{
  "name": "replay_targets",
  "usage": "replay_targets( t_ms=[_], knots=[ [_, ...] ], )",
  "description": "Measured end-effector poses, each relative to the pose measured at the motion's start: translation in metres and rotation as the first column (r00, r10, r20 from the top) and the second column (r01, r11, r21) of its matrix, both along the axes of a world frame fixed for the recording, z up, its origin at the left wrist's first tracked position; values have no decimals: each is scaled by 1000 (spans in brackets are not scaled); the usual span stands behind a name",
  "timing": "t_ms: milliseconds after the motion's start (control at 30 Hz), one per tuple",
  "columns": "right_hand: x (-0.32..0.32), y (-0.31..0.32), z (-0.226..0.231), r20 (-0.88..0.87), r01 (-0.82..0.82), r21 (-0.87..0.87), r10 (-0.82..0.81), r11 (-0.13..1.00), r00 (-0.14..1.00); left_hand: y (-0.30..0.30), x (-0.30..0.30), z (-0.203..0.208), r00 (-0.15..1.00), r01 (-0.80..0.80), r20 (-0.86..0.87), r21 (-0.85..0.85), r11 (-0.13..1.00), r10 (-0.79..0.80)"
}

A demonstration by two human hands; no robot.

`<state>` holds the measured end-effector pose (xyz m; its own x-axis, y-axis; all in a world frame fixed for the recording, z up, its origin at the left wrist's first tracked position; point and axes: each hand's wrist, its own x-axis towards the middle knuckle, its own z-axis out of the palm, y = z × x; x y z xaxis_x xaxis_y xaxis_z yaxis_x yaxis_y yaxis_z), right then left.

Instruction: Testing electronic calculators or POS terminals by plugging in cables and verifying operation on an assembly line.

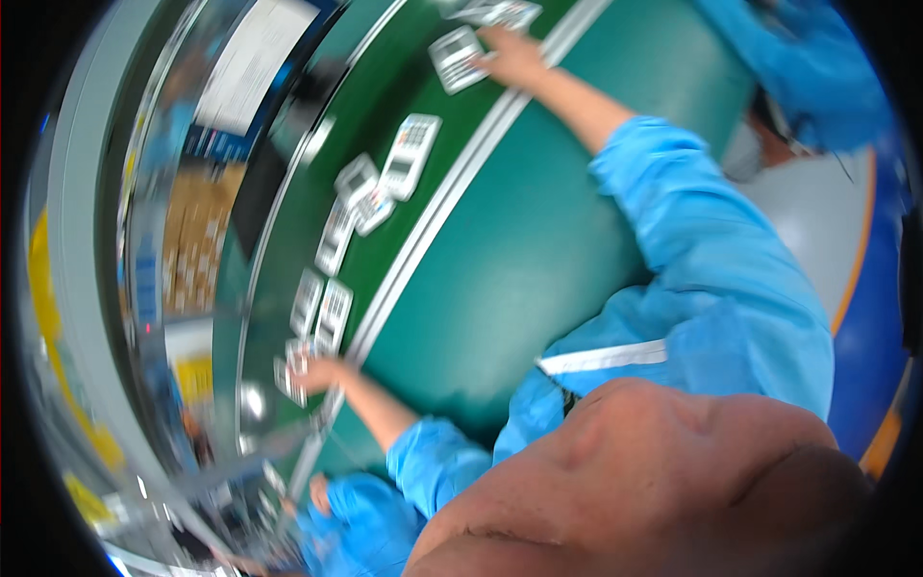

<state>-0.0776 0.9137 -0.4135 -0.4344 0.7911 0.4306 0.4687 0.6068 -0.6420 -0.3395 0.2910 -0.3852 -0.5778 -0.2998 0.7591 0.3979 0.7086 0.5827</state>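
Several white handheld devices with keypads and small screens lie scattered along a dark green belt. My right hand (pixel 517 60) reaches far over the belt with thumb and fingers apart, its tips at the edge of a white keypad device (pixel 456 60). Another one (pixel 514 13) lies just beyond those fingers. At the near left end of the row, my left hand (pixel 315 372) rests over a white keypad device (pixel 288 383); blur smears its fingers. Between my hands are a device standing alone (pixel 411 157), an overlapping pair (pixel 365 197) and more of them (pixel 334 315).
A pale metal rail (pixel 447 197) divides the belt from a green work surface (pixel 519 260). Blue-sleeved co-workers sit at the upper right (pixel 812 72) and lower left (pixel 351 519). Past the belt stand cardboard boxes (pixel 197 240) and a white paper sheet (pixel 252 65).
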Motion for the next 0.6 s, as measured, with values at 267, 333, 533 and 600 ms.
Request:
replay_targets(
  t_ms=[267, 333, 533, 600],
  knots=[
    [-16, -14, 6, 292, -327, 330, 234, 885, 927, 127, 126, 5, 958, 285, 37, -144, 948, -283],
    [-20, 0, -4, 323, -306, 381, 185, 872, 928, 149, 148, 9, 941, 336, 51, -252, 907, -334],
    [-49, 41, -29, 415, -408, 530, 192, 744, 889, 205, 183, 12, 876, 480, -18, -64, 875, -482],
    [-66, 37, -28, 485, -500, 511, 246, 700, 840, 223, 190, 11, 848, 529, -46, -15, 849, -529]
  ],
)
